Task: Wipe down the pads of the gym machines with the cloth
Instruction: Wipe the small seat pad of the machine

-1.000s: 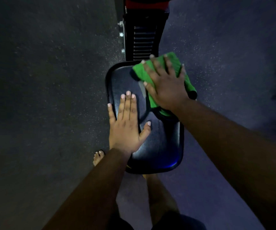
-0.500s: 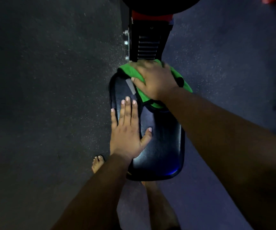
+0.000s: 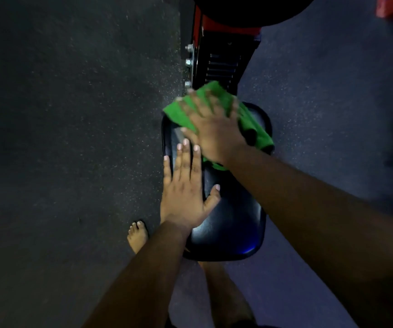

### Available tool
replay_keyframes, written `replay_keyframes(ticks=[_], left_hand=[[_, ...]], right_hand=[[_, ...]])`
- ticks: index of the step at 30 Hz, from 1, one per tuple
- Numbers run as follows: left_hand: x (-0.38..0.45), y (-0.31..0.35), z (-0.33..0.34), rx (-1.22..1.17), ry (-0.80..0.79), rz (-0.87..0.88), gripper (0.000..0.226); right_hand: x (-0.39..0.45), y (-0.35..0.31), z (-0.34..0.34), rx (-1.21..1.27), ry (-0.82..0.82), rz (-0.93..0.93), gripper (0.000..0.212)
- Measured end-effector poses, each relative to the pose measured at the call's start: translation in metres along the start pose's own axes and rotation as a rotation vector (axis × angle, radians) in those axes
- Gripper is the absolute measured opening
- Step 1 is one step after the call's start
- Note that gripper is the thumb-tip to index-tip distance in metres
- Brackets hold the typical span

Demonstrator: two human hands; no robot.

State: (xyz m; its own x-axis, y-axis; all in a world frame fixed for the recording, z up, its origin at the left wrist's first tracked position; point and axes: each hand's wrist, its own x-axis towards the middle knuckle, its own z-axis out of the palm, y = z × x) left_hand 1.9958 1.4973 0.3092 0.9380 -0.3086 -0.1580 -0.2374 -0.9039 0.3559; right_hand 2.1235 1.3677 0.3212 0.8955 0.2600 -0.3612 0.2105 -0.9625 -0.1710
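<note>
Two hands on seat pad | left hand flat, fingers straight | right hand blurred, seemingly spread, pressing green cloth

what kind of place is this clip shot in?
Most likely a gym floor. A black padded seat sits on a red and black machine frame with bolts, over dark speckled rubber flooring. The right hand presses a green cloth on the pad.
</note>
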Motion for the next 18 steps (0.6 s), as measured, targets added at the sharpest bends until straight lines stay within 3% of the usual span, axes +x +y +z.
replay_keyframes(ticks=[2, 4, 8, 11, 15, 18], left_hand=[[-0.002, -0.001, 0.0, -0.036, 0.035, -0.006, 0.089], [-0.002, -0.002, -0.001, -0.051, 0.042, -0.011, 0.087], [-0.001, -0.002, -0.003, -0.053, 0.003, -0.009, 0.086], [-0.001, -0.002, -0.005, -0.063, 0.002, -0.008, 0.087], [-0.004, -0.002, -0.003, -0.109, 0.022, 0.012, 0.086], [-0.003, -0.002, -0.003, -0.111, 0.042, 0.014, 0.084]], right_hand=[[0.008, -0.003, -0.003, -0.015, -0.007, -0.158, 0.065], [-0.004, 0.024, -0.001, -0.012, 0.018, -0.194, 0.066], [-0.119, 0.04, 0.032, 0.044, 0.105, 0.187, 0.068], [-0.204, -0.002, 0.062, 0.047, 0.082, 0.199, 0.072], [-0.14, 0.027, 0.041, 0.014, 0.053, 0.02, 0.068], [-0.045, 0.035, 0.016, 0.04, 0.087, 0.16, 0.065]])
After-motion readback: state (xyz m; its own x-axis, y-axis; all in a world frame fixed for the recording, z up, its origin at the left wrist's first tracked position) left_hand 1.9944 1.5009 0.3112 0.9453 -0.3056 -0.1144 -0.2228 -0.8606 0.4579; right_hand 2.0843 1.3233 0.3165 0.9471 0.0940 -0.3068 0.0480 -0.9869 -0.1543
